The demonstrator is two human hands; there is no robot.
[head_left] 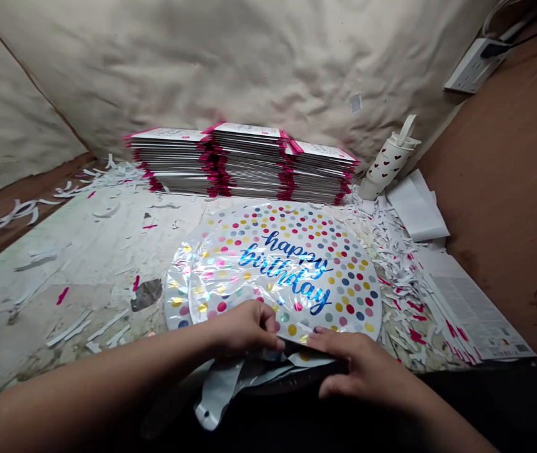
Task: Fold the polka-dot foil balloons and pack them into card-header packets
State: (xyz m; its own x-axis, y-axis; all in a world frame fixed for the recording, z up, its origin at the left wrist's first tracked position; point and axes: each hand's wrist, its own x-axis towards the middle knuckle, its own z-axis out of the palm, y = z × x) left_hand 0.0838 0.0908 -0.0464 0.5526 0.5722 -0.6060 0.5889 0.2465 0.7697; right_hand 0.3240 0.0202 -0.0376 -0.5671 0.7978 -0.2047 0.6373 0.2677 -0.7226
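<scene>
A round white foil balloon (287, 270) with coloured dots and blue "happy birthday" lettering lies flat at the table's front edge, with more foil layers showing at its left side. My left hand (252, 327) is closed on the balloon's near edge, thumb and fingers pinched together. Just to the right, my right hand (360, 362) rests its outstretched fingers on the same edge, thumb apart below. A silvery foil tail (216, 390) with a small hole hangs over the table edge under my left hand.
Three stacks of pink-edged flat packets (249, 163) stand at the back. Right of them a white tumbler (388, 165) with hearts leans back. Paper scraps (398, 289) and printed sheets (476, 302) lie at the right. A power strip (476, 65) hangs upper right.
</scene>
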